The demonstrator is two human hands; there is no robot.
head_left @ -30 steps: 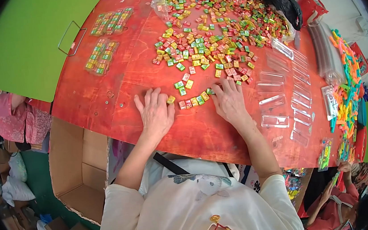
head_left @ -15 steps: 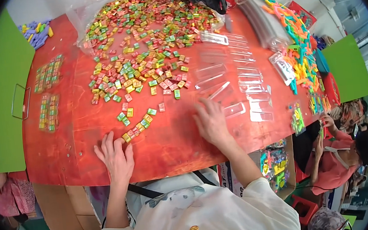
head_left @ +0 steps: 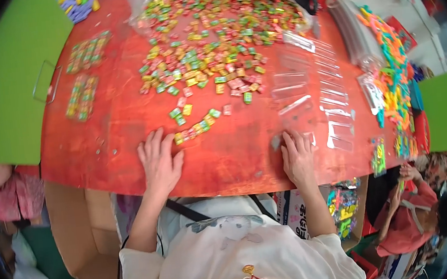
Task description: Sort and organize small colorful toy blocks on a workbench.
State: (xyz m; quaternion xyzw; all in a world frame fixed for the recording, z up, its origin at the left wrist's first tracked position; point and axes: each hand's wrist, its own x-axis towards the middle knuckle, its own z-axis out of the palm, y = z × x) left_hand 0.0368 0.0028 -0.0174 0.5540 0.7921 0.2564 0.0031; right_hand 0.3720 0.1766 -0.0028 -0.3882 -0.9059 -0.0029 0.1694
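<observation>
My left hand [head_left: 160, 160] rests on the red table with its fingers spread and nothing in them. Just beyond its fingertips is a short slanting row of small wrapped candy-like blocks [head_left: 196, 130] in red, yellow and green. A few loose blocks [head_left: 180, 114] lie behind that row. To the right, my right hand [head_left: 298, 156] lies on the table, fingers apart and slightly bent. Beside its fingers the end of a clear plastic tray [head_left: 311, 139] shows, partly hidden by the hand. More clear trays [head_left: 333, 95] are lined up farther right.
A big heap of the same blocks [head_left: 209, 59] spreads across the back. Filled clear packs [head_left: 82, 98] lie at left beside a green panel [head_left: 10, 80]. Bright plastic toy pieces [head_left: 392, 83] pile up at right. A co-worker [head_left: 408, 212] sits at far right; a cardboard box [head_left: 83, 230] stands below the table.
The view has shifted, so the table sits farther right and higher. My right hand has drawn back toward the near table edge. My left hand stays near the row of blocks.
</observation>
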